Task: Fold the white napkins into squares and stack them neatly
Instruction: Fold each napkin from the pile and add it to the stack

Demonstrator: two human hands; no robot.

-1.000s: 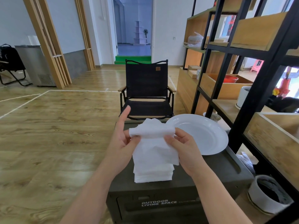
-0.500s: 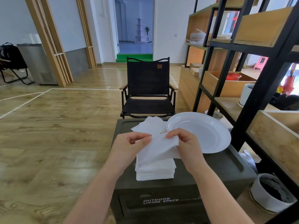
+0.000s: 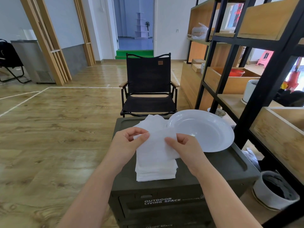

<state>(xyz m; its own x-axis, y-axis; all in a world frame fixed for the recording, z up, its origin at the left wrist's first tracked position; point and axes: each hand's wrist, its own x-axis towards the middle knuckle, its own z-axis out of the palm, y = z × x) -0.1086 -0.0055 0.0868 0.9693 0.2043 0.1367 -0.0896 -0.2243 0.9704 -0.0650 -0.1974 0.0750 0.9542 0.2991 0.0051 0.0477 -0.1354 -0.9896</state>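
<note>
Both hands hold one white napkin [image 3: 156, 145] just above a stack of folded white napkins [image 3: 156, 171] on the dark green box [image 3: 213, 165]. My left hand [image 3: 126, 142] pinches the napkin's far left corner between thumb and fingers. At the napkin's right edge, my right hand [image 3: 184, 145] pinches it the same way. More loose, unfolded white napkins [image 3: 153, 121] lie in a heap behind the hands, near the box's far edge.
A white plate [image 3: 205, 130] lies on the box to the right of the napkins. A black folding chair [image 3: 148, 89] stands beyond the box. Black-framed wooden shelves [image 3: 263, 79] run along the right, with a white pot [image 3: 276, 191] on the floor beside the box.
The napkin was held up with a rolled top edge; both hands have lowered it and spread it flatter over the stack, pinching its far corners.
</note>
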